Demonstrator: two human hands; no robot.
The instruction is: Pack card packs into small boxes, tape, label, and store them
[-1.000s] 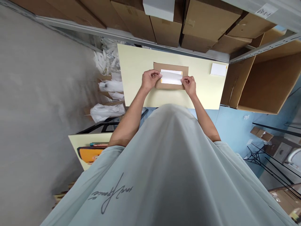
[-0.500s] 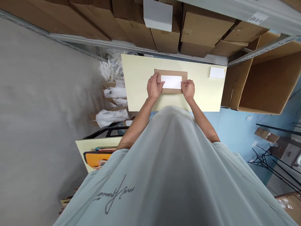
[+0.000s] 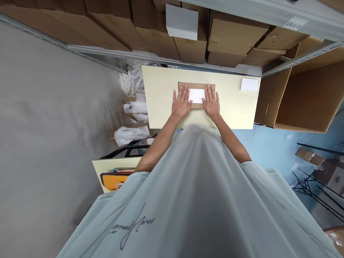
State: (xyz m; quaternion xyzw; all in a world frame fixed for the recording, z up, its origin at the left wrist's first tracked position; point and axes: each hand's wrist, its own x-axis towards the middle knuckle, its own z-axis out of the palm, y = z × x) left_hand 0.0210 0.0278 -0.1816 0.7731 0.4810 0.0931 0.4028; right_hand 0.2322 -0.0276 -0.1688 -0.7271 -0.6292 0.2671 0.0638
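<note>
A small flat cardboard box (image 3: pixel 197 106) lies on the pale yellow tabletop (image 3: pixel 161 96) in front of me. On top of it is a white label (image 3: pixel 197 95), its two ends covered by my hands. My left hand (image 3: pixel 181 103) rests flat over the left side of the box and label, fingers stretched out. Flat on the right side lies my right hand (image 3: pixel 211 102), its fingers also extended. Neither hand grips anything. A stack of white labels (image 3: pixel 249 85) sits at the table's far right corner.
Cardboard boxes (image 3: pixel 236 34) fill the metal shelf (image 3: pixel 161 57) beyond the table. To the right stands a large open carton (image 3: pixel 303 96). White plastic bags (image 3: pixel 131 135) lie left of the table, near a second small table (image 3: pixel 99 166) with an orange item.
Both hands have gone from pinching the label's ends to lying flat on it, fingers extended. The box stays in about the same place on the table.
</note>
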